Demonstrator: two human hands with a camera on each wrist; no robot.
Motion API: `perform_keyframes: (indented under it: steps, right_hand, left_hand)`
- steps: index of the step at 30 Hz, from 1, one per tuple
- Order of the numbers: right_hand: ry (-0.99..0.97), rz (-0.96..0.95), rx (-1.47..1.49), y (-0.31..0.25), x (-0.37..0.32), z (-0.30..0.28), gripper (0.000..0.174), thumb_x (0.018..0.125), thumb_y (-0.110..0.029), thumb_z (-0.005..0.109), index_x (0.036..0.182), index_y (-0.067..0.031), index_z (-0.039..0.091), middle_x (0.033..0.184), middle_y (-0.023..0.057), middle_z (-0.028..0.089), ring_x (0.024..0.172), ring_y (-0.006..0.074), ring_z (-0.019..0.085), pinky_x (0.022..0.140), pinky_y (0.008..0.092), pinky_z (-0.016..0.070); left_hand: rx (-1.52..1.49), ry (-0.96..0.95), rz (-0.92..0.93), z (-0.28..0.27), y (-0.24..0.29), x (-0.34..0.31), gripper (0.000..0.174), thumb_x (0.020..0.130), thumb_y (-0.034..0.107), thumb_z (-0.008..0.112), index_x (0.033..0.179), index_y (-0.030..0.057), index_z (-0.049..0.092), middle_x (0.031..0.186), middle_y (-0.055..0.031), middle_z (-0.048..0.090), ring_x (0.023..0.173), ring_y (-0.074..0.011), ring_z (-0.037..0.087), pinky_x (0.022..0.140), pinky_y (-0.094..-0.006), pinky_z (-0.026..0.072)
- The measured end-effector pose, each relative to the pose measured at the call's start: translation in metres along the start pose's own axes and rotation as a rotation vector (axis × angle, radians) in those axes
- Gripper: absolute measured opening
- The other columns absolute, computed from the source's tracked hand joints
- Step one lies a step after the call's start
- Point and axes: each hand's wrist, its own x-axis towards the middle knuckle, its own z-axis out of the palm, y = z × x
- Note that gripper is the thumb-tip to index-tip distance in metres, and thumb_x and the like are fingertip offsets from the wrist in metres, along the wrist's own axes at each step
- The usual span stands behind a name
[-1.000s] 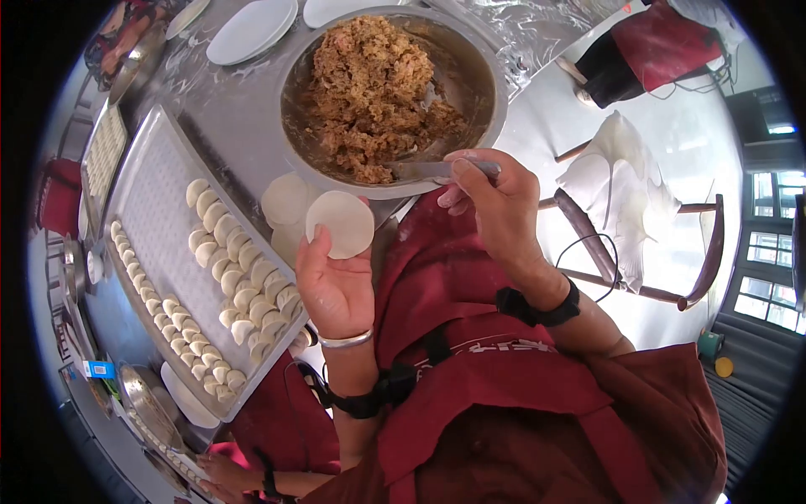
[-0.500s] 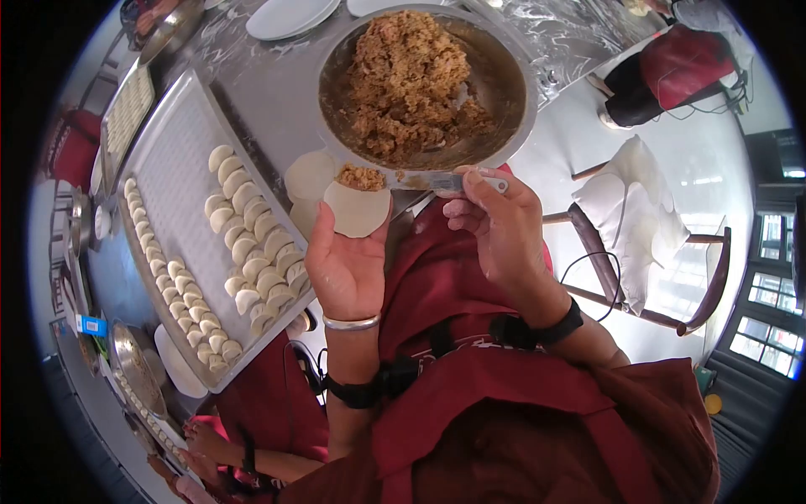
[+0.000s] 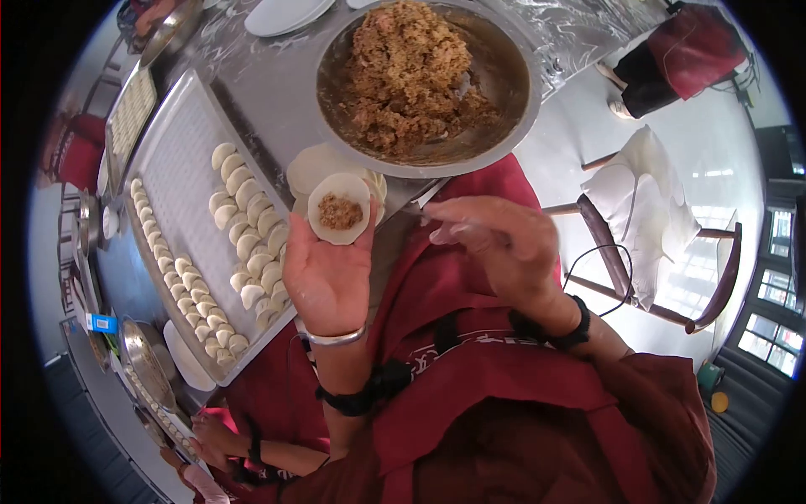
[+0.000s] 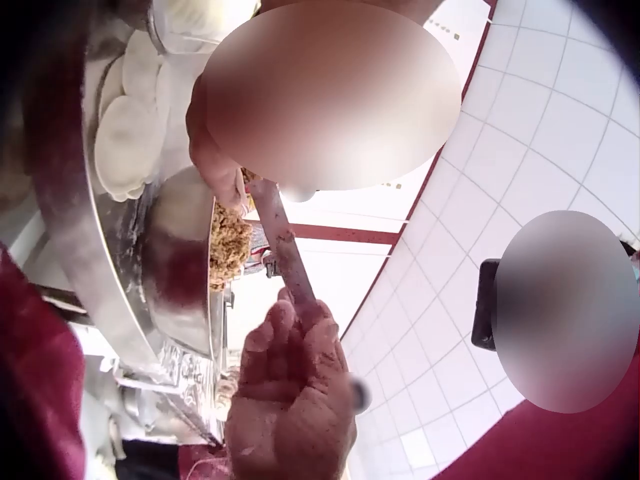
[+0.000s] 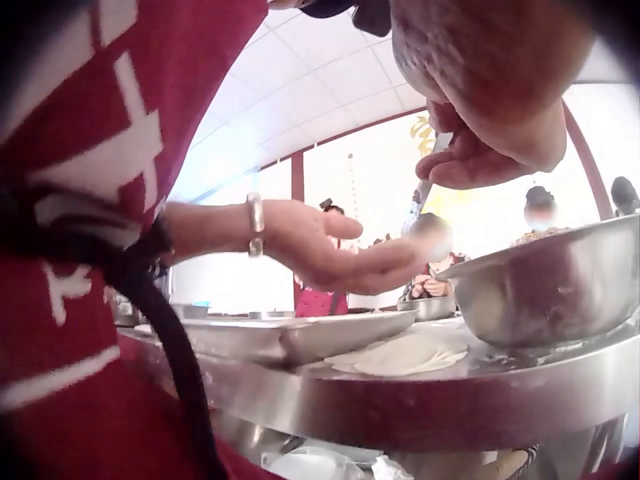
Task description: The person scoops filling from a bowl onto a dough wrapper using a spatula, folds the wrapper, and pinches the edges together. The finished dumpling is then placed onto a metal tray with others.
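In the head view my left hand [image 3: 329, 281] is palm up and holds a round dough wrapper [image 3: 316, 217] between thumb and fingers. The wrapper is cupped, with a lump of brown filling [image 3: 340, 212] in its middle. My right hand [image 3: 504, 248], blurred, is just to the right of it. The left wrist view shows that hand's fingertips pinching a flat metal spatula [image 4: 285, 245], its far end close to the left hand [image 4: 208, 150]. Above both hands, a wide metal bowl [image 3: 537, 92] contains a mound of the same filling [image 3: 411, 76].
Flat wrappers [image 3: 323, 164] lie stacked on the metal table below the bowl. On the left, a metal tray [image 3: 180, 151] bears rows of folded dumplings [image 3: 248, 244]. White plates [image 3: 285, 15] lie at the back. A chair [image 3: 630, 218] stands right; other people work nearby.
The spatula has come out of the bowl with filling, which now sits on the wrapper. The wrapper has gone from flat to cupped. My right hand has drawn slightly down.
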Motion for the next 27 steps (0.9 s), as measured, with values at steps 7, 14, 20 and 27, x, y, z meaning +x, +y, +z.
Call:
perform_keyframes:
  steps: [7, 14, 20, 27]
  right_hand:
    - [0.190, 0.154, 0.154, 0.001, 0.007, -0.026, 0.018, 0.095, 0.000, 0.057, 0.110, 0.0071, 0.062, 0.089, 0.0132, 0.070, 0.074, 0.0174, 0.069, 0.067, 0.0262, 0.0565]
    - [0.163, 0.302, 0.500, 0.000, 0.016, -0.039, 0.023, 0.096, -0.012, 0.057, 0.107, 0.0077, 0.063, 0.089, 0.0188, 0.070, 0.068, 0.0201, 0.066, 0.064, 0.0297, 0.0554]
    - [-0.031, 0.245, 0.537, 0.011, 0.022, -0.058, 0.022, 0.095, -0.010, 0.059, 0.105, 0.0089, 0.064, 0.099, 0.0231, 0.070, 0.074, 0.0214, 0.068, 0.070, 0.0316, 0.0580]
    - [-0.129, 0.223, 0.506, 0.014, 0.021, -0.059, 0.019, 0.093, -0.007, 0.061, 0.102, 0.0080, 0.067, 0.102, 0.0234, 0.070, 0.081, 0.0220, 0.069, 0.073, 0.0320, 0.0592]
  left_hand:
    - [0.029, 0.010, 0.008, 0.010, -0.005, 0.002, 0.046, 0.104, 0.029, 0.038, 0.140, 0.0000, 0.038, 0.141, -0.0170, 0.047, 0.132, -0.0336, 0.045, 0.111, -0.0529, 0.0382]
    - [0.082, -0.069, -0.025, 0.017, -0.010, 0.002, 0.047, 0.105, 0.031, 0.038, 0.142, 0.0020, 0.037, 0.141, -0.0156, 0.048, 0.130, -0.0324, 0.047, 0.111, -0.0531, 0.0376]
    - [0.153, -0.118, -0.100, 0.022, -0.014, -0.003, 0.049, 0.105, 0.035, 0.037, 0.140, 0.0011, 0.038, 0.139, -0.0153, 0.049, 0.128, -0.0316, 0.049, 0.110, -0.0523, 0.0387]
    - [0.179, -0.130, -0.141, 0.028, -0.019, -0.008, 0.052, 0.105, 0.037, 0.034, 0.138, -0.0032, 0.038, 0.138, -0.0171, 0.049, 0.129, -0.0329, 0.048, 0.110, -0.0531, 0.0381]
